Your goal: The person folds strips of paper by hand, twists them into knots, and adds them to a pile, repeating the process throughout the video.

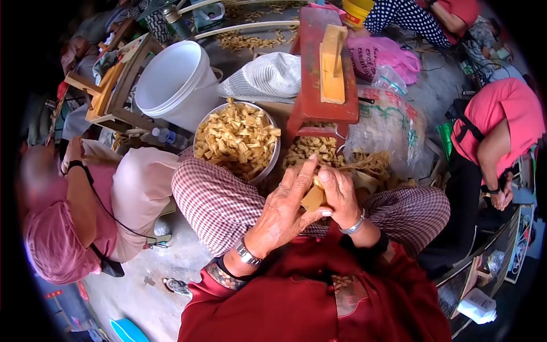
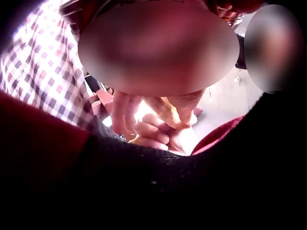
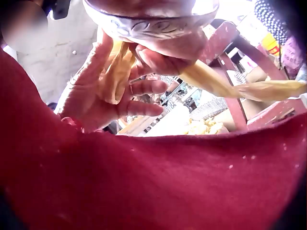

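Note:
Both hands meet over the lap, around a yellow-tan folded flat strip [image 1: 313, 199]. The left hand [image 1: 279, 205], with a metal watch at the wrist, pinches the strip between thumb and fingers. From the other side, the right hand [image 1: 341, 196], wearing a silver bracelet, grips it with thumb and curled fingers. In the right wrist view a folded part of the strip [image 3: 116, 79] lies against the left palm, while a long tail [image 3: 271, 90] runs off to the right. The left wrist view shows the fingers close together, partly hidden by a blurred patch and a dark sleeve.
A white basin [image 1: 276, 155] full of similar folded pieces stands before the left knee, beside a tall white bucket [image 1: 171, 77]. Ahead is a red bench [image 1: 310, 117] carrying a wooden block tool [image 1: 333, 65], with more pieces beneath. Other people sit left and right.

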`<state>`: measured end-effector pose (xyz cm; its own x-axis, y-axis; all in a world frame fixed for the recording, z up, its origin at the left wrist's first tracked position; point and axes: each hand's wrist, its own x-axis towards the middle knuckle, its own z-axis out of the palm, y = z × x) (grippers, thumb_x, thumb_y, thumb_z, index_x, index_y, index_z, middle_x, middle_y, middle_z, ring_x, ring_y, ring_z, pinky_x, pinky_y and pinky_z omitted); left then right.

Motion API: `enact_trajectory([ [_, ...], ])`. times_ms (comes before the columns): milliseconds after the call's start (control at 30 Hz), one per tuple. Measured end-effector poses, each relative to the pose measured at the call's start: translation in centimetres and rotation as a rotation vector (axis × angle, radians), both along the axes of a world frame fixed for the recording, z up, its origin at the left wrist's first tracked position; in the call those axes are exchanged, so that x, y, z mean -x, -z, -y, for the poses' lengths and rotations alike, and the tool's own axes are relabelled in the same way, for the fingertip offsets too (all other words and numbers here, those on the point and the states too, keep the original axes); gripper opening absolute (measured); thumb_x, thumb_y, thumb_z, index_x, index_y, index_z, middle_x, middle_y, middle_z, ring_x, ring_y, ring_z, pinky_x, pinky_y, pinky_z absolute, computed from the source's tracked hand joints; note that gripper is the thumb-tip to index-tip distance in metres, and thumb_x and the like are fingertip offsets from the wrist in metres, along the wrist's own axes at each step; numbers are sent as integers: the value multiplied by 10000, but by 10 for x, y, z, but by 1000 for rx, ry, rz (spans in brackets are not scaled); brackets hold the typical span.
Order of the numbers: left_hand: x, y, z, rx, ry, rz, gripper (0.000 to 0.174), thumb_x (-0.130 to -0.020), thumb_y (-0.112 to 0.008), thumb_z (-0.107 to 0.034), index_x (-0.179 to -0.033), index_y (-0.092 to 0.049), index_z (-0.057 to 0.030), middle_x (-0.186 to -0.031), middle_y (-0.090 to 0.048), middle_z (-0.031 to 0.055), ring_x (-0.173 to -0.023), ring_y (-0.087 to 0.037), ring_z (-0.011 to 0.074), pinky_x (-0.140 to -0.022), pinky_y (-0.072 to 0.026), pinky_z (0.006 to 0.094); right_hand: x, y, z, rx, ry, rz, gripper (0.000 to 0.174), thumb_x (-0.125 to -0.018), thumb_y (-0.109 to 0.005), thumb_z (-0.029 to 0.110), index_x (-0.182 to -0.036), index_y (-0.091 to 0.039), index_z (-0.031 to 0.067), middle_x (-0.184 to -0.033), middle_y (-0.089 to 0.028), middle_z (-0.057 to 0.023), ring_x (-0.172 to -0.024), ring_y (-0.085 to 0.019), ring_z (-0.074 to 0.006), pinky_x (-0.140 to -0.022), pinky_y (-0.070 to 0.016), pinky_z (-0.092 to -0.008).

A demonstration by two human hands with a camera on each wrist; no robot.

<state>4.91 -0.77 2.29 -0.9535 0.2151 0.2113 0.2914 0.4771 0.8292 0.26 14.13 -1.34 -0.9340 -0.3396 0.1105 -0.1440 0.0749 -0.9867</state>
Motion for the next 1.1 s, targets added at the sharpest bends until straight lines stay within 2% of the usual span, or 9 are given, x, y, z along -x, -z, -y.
enact_trajectory([
  [267, 4, 17, -5, -365, -82, 91, 409, -973, -464, -253, -1281, -483, 16, -1138, -543, 192, -977, -568, 298, -797, -489, 336, -1, -4, 8, -69, 56, -87, 353, -972, -442, 339, -897, -525, 3, -761, -549, -130, -668, -542, -245, -627, -433, -343],
  [300, 5, 23, -7, -434, -113, 59, 417, -993, -418, -317, -1200, -555, 17, -1083, -589, 143, -916, -573, 214, -753, -482, 277, 0, -2, 2, -147, -7, -16, 361, -966, -443, 377, -947, -479, 18, -793, -559, -153, -692, -572, -278, -637, -444, -368],
  [400, -2, 25, 1, -664, -73, 490, 413, -994, -418, -328, -1202, -560, -1, -1064, -614, 115, -821, -592, 186, -703, -487, 256, 2, 6, 0, -185, 61, -55, 397, -954, -451, 424, -978, -452, 27, -798, -567, -168, -725, -593, -311, -647, -450, -388],
  [567, 0, 32, 7, -1040, 151, 750, 567, -995, -334, -412, -1245, -462, 80, -1014, -616, 193, -800, -657, 290, -671, -586, 390, 4, 14, -10, -208, -53, -85, 630, -928, -300, 613, -1032, -498, 24, -799, -587, -164, -724, -608, -349, -645, -463, -397],
  [667, 1, 35, 8, -1193, 200, 855, 575, -996, -322, -416, -1226, -470, 91, -990, -598, 205, -815, -652, 292, -680, -584, 387, 4, 21, -17, -224, -92, -93, 667, -918, -288, 638, -989, -530, 20, -776, -592, -148, -731, -616, -335, -647, -467, -388],
  [800, 1, 39, 9, -1280, 151, 833, 563, -987, -361, -414, -1097, -558, 101, -946, -582, 179, -739, -616, 255, -673, -582, 426, 7, 25, -44, -199, -94, -20, 430, -984, -409, 373, -816, -570, 12, -713, -570, -90, -645, -558, -225, -622, -455, -322],
  [933, 1, 41, 25, -1452, 120, 759, 542, -994, -365, -392, -989, -589, 101, -856, -582, 149, -694, -586, 213, -699, -578, 435, 17, 33, -92, -170, 156, 123, 294, -967, -445, 203, -772, -561, 17, -688, -549, -21, -643, -507, -101, -618, -434, -271],
  [1000, 3, 37, 24, -1422, 55, 757, 549, -998, -351, -389, -964, -587, 106, -849, -565, 142, -659, -573, 202, -677, -582, 427, 21, 19, -99, -360, 69, 127, 278, -962, -470, 209, -782, -573, 25, -662, -530, -3, -647, -516, -81, -551, -435, -240],
  [1100, 14, 35, 19, -1341, 23, 695, 572, -997, -339, -399, -954, -593, 112, -870, -566, 147, -635, -571, 201, -634, -579, 409, 23, 19, -93, -297, -282, 480, 261, -955, -505, 268, -1054, -547, 31, -805, -568, -36, -702, -576, -94, -437, -495, -223],
])
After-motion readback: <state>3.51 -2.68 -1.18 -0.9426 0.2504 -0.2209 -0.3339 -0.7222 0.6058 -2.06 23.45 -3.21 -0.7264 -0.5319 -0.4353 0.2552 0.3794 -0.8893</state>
